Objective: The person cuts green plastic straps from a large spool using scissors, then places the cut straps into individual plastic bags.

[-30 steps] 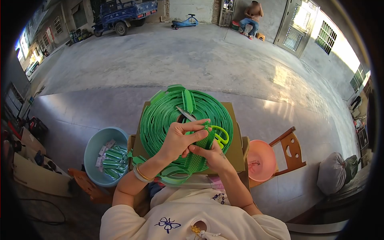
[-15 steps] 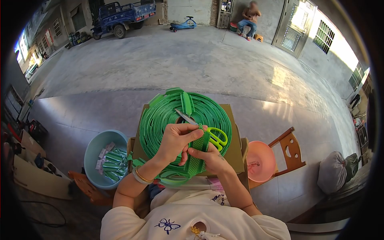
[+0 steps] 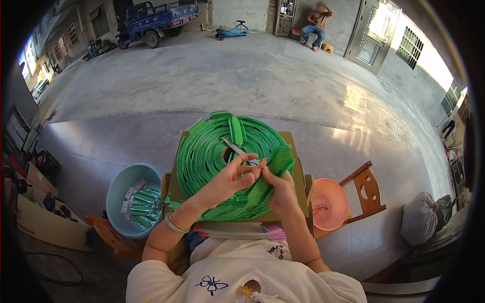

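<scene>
A large coil of green plastic strip (image 3: 202,166) lies flat on a cardboard box (image 3: 299,177) before me. My right hand (image 3: 281,196) pinches a dotted green strip (image 3: 280,159), lifted and slanting over the coil's right side. Close by on the left, my left hand (image 3: 228,181) has its fingers apart, the fingertips right at the strip's edge. The blade of a pair of scissors (image 3: 233,146) shows over the coil's centre; the handles are hidden behind the strip and hands.
On the left, a blue basin (image 3: 113,192) holds several green-and-white packets. To the right, a pink basin (image 3: 331,202) is by a wooden chair (image 3: 371,194). Stuffed bags (image 3: 420,217) stand farther right. Across the yard are a blue three-wheeled truck (image 3: 156,20) and a seated person (image 3: 317,25).
My right hand has moved right and turned the strip outward, so it slants over the scissor handles. My left hand has loosened its pinch and its fingers have spread.
</scene>
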Action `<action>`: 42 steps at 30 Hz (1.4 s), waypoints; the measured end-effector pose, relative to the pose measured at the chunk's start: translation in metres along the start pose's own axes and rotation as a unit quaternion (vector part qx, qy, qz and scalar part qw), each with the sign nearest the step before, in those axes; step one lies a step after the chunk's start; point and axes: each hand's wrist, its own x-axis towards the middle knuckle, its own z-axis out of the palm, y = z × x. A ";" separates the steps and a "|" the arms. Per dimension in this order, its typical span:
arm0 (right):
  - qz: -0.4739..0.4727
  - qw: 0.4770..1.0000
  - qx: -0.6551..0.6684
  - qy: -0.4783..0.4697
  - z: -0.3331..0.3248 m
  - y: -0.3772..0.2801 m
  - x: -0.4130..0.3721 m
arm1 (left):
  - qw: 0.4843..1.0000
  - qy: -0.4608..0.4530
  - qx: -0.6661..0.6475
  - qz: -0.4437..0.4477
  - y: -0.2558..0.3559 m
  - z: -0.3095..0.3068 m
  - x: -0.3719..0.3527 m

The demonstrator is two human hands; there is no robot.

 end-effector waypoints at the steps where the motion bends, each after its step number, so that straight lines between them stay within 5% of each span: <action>1: -0.047 0.997 0.053 -0.007 -0.010 -0.005 0.005 | 0.998 -0.053 0.006 -0.016 -0.006 -0.002 -0.003; 4: -0.159 0.978 0.135 0.013 -0.040 -0.023 0.014 | 0.949 -0.181 0.121 -0.227 0.012 -0.007 -0.020; 16: -0.267 0.952 0.118 0.091 -0.074 -0.047 0.015 | 0.960 -0.120 0.001 -0.252 0.050 -0.045 -0.063; 19: -0.266 0.952 0.111 0.098 -0.072 -0.047 0.015 | 0.980 -0.089 0.002 -0.179 0.044 -0.045 -0.065; 31: -0.240 0.965 0.068 0.080 -0.079 -0.038 0.021 | 0.985 -0.120 0.013 -0.123 0.046 -0.038 -0.058; 34: -0.226 0.969 0.036 0.094 -0.071 -0.031 0.021 | 0.977 -0.127 0.153 -0.080 0.051 -0.032 -0.060; 37: -0.237 0.964 -0.006 0.117 -0.062 -0.024 0.022 | 0.937 -0.185 0.296 -0.020 0.062 -0.031 -0.062; 42: -0.177 0.971 -0.115 0.116 -0.053 -0.013 0.023 | 0.929 -0.163 0.262 0.205 0.070 -0.011 -0.061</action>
